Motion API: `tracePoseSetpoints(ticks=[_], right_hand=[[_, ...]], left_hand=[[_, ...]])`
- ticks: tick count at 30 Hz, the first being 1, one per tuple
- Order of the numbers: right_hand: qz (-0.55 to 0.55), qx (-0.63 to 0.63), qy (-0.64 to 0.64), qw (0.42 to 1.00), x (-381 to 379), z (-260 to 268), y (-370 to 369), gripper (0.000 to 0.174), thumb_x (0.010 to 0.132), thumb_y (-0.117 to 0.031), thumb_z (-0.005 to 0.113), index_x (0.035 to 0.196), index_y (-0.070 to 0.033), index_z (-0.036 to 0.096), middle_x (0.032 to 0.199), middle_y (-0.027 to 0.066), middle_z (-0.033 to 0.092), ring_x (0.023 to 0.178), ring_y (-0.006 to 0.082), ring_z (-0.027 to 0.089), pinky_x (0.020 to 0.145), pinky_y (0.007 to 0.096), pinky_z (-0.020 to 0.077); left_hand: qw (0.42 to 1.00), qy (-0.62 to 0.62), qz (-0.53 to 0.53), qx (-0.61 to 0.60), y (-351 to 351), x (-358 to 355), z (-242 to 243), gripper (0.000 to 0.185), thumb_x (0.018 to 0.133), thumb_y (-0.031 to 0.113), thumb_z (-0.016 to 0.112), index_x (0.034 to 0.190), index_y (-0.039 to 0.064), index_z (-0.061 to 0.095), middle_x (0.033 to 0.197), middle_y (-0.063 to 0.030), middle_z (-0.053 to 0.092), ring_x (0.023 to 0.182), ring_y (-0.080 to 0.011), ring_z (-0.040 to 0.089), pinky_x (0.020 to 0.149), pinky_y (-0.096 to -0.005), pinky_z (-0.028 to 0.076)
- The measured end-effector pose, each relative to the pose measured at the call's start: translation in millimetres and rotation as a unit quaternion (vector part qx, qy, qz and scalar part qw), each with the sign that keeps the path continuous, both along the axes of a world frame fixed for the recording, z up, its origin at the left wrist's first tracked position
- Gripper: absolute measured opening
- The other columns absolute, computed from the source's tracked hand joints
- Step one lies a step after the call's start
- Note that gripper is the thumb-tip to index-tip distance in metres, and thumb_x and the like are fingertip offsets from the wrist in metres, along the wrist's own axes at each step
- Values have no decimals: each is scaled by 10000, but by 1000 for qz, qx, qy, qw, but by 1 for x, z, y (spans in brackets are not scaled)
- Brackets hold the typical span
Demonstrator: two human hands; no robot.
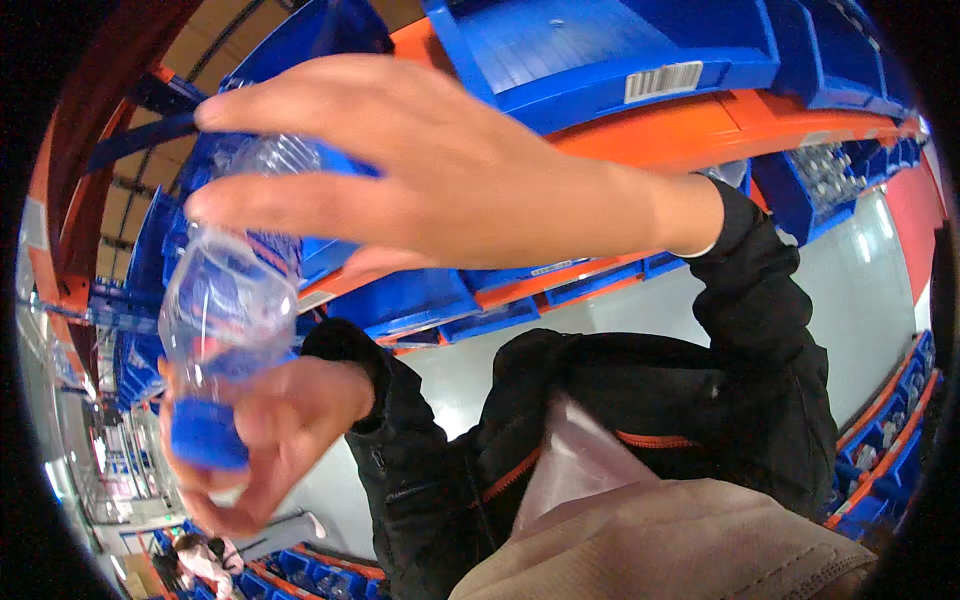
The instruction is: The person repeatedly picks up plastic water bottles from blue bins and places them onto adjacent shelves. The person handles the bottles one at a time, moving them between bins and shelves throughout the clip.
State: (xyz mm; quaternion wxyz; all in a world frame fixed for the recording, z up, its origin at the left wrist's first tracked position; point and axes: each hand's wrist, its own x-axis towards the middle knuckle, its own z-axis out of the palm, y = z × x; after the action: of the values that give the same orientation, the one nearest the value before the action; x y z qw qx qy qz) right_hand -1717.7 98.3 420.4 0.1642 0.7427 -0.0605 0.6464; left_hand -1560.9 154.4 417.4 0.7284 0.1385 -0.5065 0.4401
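Note:
A clear plastic bottle with a blue screw cap is held at a slant, its cap end low in the picture. My left hand is around the neck, with fingers beside and behind the cap. Across the bottle's body lies my right hand, its fingers spread over the ribbed plastic and its thumb partly hidden beneath. Parts of the bottle show between those fingers; its base is mostly hidden. Blue plastic bins lie just behind both hands.
A large blue bin bearing a barcode label rests on an orange shelf beam. Clear items fill another blue bin at right. More bin racks stand low on both sides. Another person is at the lower left.

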Motion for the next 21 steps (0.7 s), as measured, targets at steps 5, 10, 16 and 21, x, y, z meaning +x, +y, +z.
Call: tracePoseSetpoints(ticks=[5,10,16,21], right_hand=[[12,-76,-80,994,14,13,-1,433,773,-172,579,1199,-170,498,1151,102,535,1010,284,563,839,398,463],[-25,-53,-54,997,-38,22,-10,510,709,-235,673,1176,-158,483,1089,94,547,1001,316,560,843,428,461],[-151,69,-27,986,-139,47,-60,793,732,-304,757,1282,8,279,1134,224,532,1047,264,556,891,373,454],[-158,233,62,958,-149,13,-128,819,673,-266,791,1260,48,314,1131,225,546,1032,293,569,916,362,436]], left_hand=[[999,2,18,-48,-2,-24,1,532,934,396,474,1326,166,198,1062,-169,461,977,-321,546,819,-543,502],[977,-122,-169,42,-20,-43,6,566,927,287,530,1355,190,172,1272,-172,393,1112,-349,479,901,-577,467],[940,-75,-198,268,-33,-39,-7,612,853,281,621,1323,62,295,1326,-236,401,1285,-396,355,1027,-595,322],[918,-47,-211,333,-36,-34,-32,499,870,238,569,1280,58,347,1308,-175,445,1280,-351,385,1045,-553,317]])
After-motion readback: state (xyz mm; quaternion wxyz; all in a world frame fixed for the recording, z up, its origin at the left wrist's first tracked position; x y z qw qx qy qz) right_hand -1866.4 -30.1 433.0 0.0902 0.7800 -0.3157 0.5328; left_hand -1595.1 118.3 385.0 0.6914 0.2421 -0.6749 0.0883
